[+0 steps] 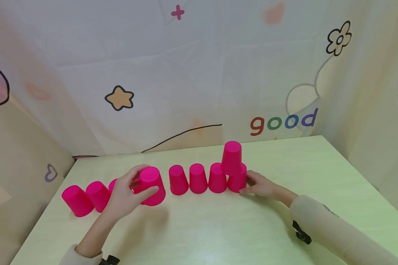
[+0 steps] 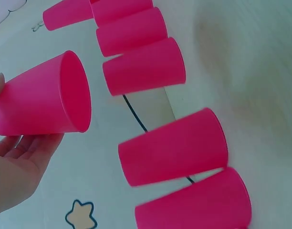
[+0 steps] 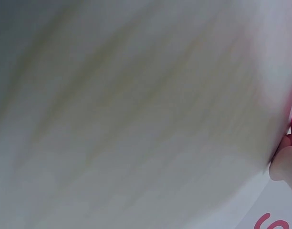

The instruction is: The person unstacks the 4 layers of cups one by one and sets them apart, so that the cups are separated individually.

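Note:
My left hand (image 1: 124, 197) grips a pink plastic cup (image 1: 152, 188) by its sides, mouth down. In the left wrist view that held cup (image 2: 36, 100) is raised apart from the row, its open rim showing. At the row's right end, my right hand (image 1: 261, 185) holds the last pink cup (image 1: 236, 183) low, thumb in front and fingers at its side. One upside-down cup (image 1: 232, 157) stands on top, straddling that end cup and its neighbour (image 1: 217, 179). The right wrist view catches only the right hand's edge (image 3: 285, 162) and a sliver of pink.
Two more inverted cups, a middle one (image 1: 198, 179) and another (image 1: 178, 180), continue the row leftward. Further left stand several cups, among them an end cup (image 1: 77, 201), some partly hidden by the left hand. A patterned curtain (image 1: 185, 73) rises behind the pale table (image 1: 212, 232).

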`<state>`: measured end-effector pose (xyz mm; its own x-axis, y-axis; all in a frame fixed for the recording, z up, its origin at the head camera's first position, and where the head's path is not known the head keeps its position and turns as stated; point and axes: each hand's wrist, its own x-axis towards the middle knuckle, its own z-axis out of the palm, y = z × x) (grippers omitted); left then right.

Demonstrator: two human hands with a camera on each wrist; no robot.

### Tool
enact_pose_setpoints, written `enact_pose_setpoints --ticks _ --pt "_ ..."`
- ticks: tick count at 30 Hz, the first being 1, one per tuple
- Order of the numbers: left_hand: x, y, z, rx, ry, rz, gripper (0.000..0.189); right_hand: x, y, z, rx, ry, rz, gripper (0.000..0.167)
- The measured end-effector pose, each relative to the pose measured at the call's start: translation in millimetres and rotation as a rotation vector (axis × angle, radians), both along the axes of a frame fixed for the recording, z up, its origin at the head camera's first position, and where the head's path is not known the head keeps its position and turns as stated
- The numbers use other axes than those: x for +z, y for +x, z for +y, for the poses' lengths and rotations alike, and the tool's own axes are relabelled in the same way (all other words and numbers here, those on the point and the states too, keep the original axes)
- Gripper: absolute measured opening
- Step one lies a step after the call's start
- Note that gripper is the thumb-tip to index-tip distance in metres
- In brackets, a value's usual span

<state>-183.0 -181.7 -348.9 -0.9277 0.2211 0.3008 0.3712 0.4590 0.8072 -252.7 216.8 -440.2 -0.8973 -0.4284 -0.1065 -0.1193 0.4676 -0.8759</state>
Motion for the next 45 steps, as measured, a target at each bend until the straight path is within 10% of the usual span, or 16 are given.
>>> enact_pose_setpoints --ticks 24,45 --pt "-20.7 42.7 -107.6 0.23 -0.038 -0.079 0.051 -3.9 1.4 -1.2 -0.018 -0.005 -0.016 0.065" --pt "-50.5 29.7 -167.4 0.334 -0.214 -0.202 0.061 1.5 1.7 -1.7 -0.017 0.005 -0.006 0.066"
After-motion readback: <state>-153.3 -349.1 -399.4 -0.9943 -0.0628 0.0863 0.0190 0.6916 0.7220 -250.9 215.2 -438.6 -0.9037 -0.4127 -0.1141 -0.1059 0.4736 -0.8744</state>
